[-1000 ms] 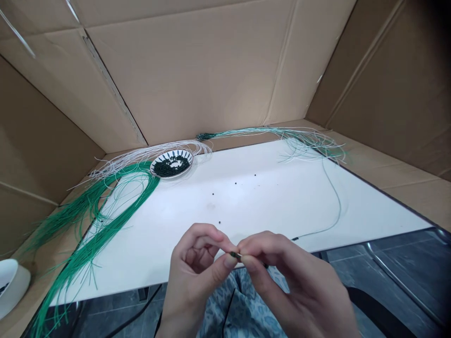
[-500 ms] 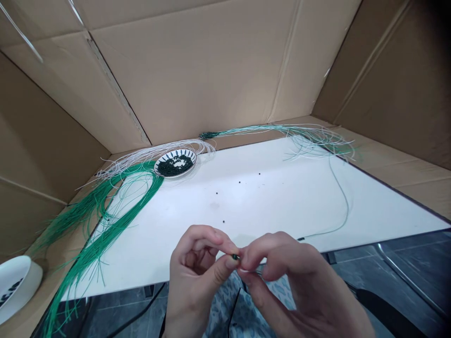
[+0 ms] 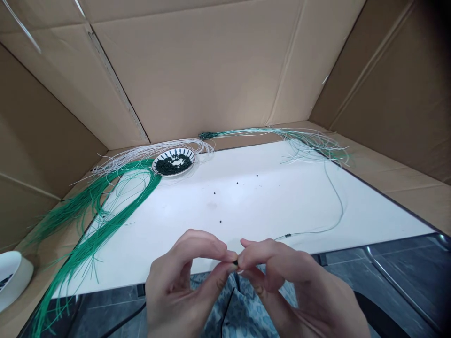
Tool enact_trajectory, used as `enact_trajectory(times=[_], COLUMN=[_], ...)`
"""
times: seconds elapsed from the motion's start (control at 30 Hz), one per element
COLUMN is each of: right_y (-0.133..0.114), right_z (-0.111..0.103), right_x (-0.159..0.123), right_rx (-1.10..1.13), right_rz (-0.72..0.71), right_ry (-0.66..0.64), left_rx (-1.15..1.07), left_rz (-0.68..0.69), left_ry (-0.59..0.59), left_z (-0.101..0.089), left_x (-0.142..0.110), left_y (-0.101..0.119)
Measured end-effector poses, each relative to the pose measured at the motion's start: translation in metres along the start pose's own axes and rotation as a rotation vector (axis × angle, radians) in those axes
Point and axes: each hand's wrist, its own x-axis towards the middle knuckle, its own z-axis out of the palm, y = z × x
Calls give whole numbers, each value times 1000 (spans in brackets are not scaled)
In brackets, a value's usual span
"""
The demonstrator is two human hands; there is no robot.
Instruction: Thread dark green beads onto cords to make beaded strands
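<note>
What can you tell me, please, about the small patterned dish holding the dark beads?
The dish is small, round and shallow, and looks like glazed ceramic, white with a ring of dark wedge marks around its inner wall. A loose layer of dark green beads covers much of its middle, leaving a patch of white showing. It sits flat near the far edge of the white board, with pale strands curving behind it and green strands close by on its left.

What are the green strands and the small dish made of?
The green strands look like thin plastic-coated wire: glossy, holding springy curves, though the core can't be seen. The small dish looks like glazed ceramic: shiny white with a black pattern.
</note>
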Motion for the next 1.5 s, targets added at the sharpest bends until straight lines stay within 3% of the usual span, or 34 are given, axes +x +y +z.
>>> enact_trajectory(times=[0.43, 0.63, 0.7, 0.8, 0.97, 1.13, 1.27, 1.5], right_y=[1, 5, 5, 3, -4, -8, -10, -11], right_z=[-5, 2, 5, 5, -2, -5, -5, -5], right_x=[4, 0, -1, 1, 6, 5, 5, 3], right_rx=[-5, 107, 211, 262, 133, -73, -207, -340], right_rz=[-40, -41, -32, -1, -15, -41, -47, -62], right_ry=[-97, -56, 8, 89, 119, 53, 26, 49], left_rx=[-29, -114, -242, -484, -684, -715, -682, -573], left_rz=[-3, -59, -125, -328, -533, -544, -510, -519], left_ry=[-22, -7, 42, 124, 168, 183, 127, 204], left_z=[2, 4, 9, 18, 26, 24, 22, 25], left_x=[-2, 2, 2, 2, 2, 4, 4, 4], left_y=[-4, -6, -7, -7, -5, -7, -8, 0])
